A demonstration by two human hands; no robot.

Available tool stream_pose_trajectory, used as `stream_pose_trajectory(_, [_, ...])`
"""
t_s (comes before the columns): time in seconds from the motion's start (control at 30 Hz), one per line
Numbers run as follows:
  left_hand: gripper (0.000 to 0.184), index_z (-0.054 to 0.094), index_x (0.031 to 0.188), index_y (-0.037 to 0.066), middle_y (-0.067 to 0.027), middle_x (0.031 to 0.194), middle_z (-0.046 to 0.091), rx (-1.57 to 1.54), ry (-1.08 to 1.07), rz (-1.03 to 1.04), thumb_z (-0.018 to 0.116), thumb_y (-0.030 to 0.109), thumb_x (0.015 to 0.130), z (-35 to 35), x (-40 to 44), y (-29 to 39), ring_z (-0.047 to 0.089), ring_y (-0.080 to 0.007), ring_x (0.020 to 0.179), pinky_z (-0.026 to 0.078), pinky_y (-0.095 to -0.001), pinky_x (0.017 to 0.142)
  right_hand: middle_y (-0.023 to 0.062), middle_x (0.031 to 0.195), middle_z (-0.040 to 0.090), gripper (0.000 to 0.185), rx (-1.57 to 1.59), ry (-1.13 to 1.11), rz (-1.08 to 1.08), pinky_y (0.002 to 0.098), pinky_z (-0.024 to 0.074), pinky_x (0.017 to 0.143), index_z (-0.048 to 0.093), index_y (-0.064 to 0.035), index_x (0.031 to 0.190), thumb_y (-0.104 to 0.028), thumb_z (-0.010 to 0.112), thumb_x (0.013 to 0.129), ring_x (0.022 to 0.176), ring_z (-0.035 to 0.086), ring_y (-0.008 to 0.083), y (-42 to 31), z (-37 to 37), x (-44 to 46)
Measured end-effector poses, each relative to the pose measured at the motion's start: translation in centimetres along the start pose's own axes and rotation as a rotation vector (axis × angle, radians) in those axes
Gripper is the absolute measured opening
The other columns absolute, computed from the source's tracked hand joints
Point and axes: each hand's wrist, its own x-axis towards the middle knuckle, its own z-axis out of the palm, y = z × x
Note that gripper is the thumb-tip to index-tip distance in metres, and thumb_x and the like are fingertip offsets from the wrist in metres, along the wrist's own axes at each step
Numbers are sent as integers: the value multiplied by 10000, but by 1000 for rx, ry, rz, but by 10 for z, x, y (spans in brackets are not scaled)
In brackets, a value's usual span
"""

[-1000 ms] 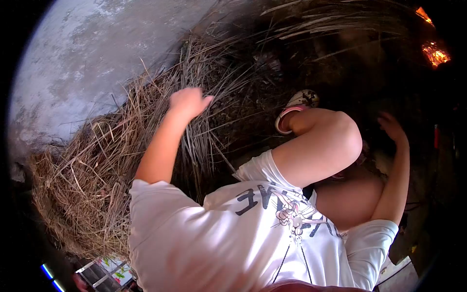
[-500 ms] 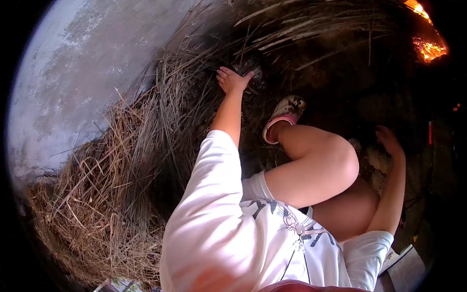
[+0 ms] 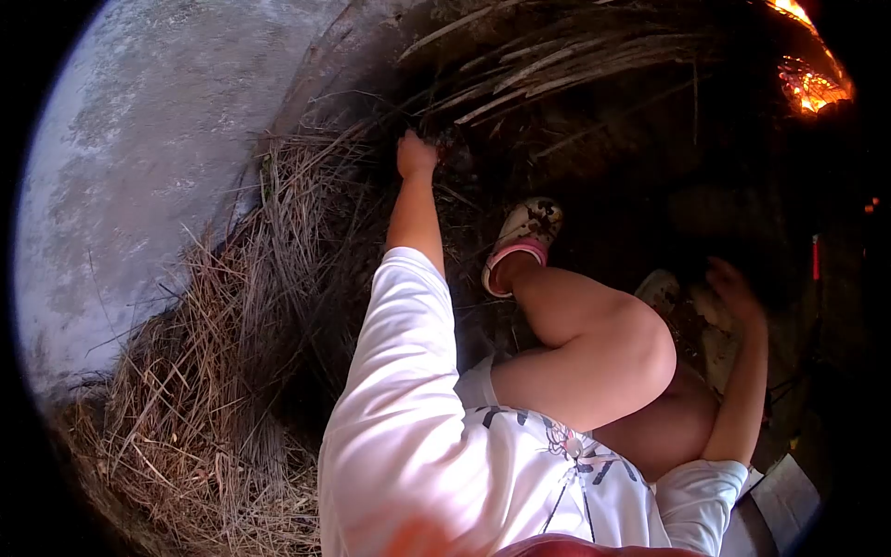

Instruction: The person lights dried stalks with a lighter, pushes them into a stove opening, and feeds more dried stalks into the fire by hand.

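Note:
My left hand [image 3: 417, 154] reaches out to the dark ground at the upper middle, beside the top of the dry straw pile [image 3: 213, 371]. Its fingers are curled in, and what they hold, if anything, is hidden. Long pale stalks [image 3: 548, 70] lie just beyond it to the upper right. On the right side, my right hand [image 3: 733, 286] is in dim light past my knee, with its fingers partly apart and nothing visible in them.
A fire [image 3: 812, 88] burns at the upper right. A grey wall [image 3: 158, 167] runs along the left. My foot in a pale, stained clog [image 3: 527, 232] stands between my hands. A thin red object [image 3: 816, 257] is at the right.
My left hand has moved from over the straw to the dark ground farther forward, and its spread fingers have curled in. My right hand has shifted slightly downward in view.

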Motion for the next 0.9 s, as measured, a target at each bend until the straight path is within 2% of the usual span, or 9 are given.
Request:
stream_pose_trajectory(0.1, [286, 544, 1022, -11, -217, 1079, 533, -30, 187, -72, 513, 227, 866, -19, -12, -7, 549, -383, 925, 470, -460, 749, 100, 1345, 393, 464, -92, 69, -10, 419, 376, 967, 359, -144, 1338, -279, 471, 909, 1195, 426, 268, -15, 6, -6])
stream_pose_trajectory(0.2, [286, 551, 1006, 2, -210, 972, 575, -195, 374, -89, 460, 251, 898, -29, -6, -47, 567, -378, 854, 462, -462, 709, 100, 1348, 388, 477, -172, 82, -66, 418, 381, 963, 356, -162, 1340, -312, 478, 904, 1200, 420, 268, -25, 7, -7])
stream_pose_trajectory(0.27, [273, 554, 979, 0, -144, 765, 623, -515, 383, 68, 436, 239, 919, -30, 1, -83, 584, -315, 710, 443, -421, 651, 99, 1350, 385, 492, -121, 56, -92, 418, 388, 956, 351, -170, 1342, -344, 481, 900, 1193, 427, 265, -9, 1, 13])
stream_pose_trajectory(0.43, [245, 531, 1013, 5, -12, 598, 463, -1016, 506, 37, 388, 189, 938, -92, -38, -88, 464, -103, 498, 438, -245, 513, 103, 1328, 412, 504, -106, 36, -90, 420, 396, 947, 342, -177, 1344, -375, 476, 900, 1165, 458, 256, -8, -9, 13])
stream_pose_trajectory(0.57, [307, 502, 1014, -11, 14, 527, 372, -1241, 571, 115, 398, 269, 940, -174, -55, -74, 366, -84, 438, 405, -261, 408, 104, 1290, 456, 506, -109, 47, -157, 417, 394, 954, 342, -185, 1344, -383, 476, 898, 1161, 463, 261, 7, -11, 27])
stream_pose_trajectory(0.77, [317, 540, 962, -3, -43, 618, 498, -739, 794, 433, 437, 294, 917, -313, -51, -36, 479, -139, 527, 419, -302, 501, 106, 1318, 430, 524, -201, 72, -188, 424, 374, 975, 336, -160, 1348, -389, 471, 896, 1194, 430, 275, 4, -10, 39])
stream_pose_trajectory(0.83, [353, 536, 962, -11, -140, 744, 594, -240, 1080, 666, 440, 324, 904, -354, -82, 8, 572, -273, 661, 450, -396, 627, 109, 1325, 422, 523, -206, 65, -224, 426, 368, 981, 338, -154, 1348, -385, 469, 897, 1200, 424, 278, 1, -7, 42])
stream_pose_trajectory(0.87, [353, 536, 962, -11, -140, 744, 594, -236, 1083, 663, 440, 324, 904, -372, -95, 24, 572, -273, 661, 450, -396, 627, 107, 1331, 415, 519, -201, 73, -195, 424, 368, 981, 342, -150, 1347, -379, 467, 898, 1201, 423, 278, -7, -8, 38])
stream_pose_trajectory(0.9, [368, 532, 969, -11, -181, 817, 601, 47, 994, 634, 427, 335, 902, -388, -106, 36, 575, -337, 751, 439, -439, 679, 104, 1337, 408, 515, -198, 80, -167, 422, 368, 981, 345, -146, 1346, -373, 465, 899, 1201, 422, 278, -13, -8, 34])
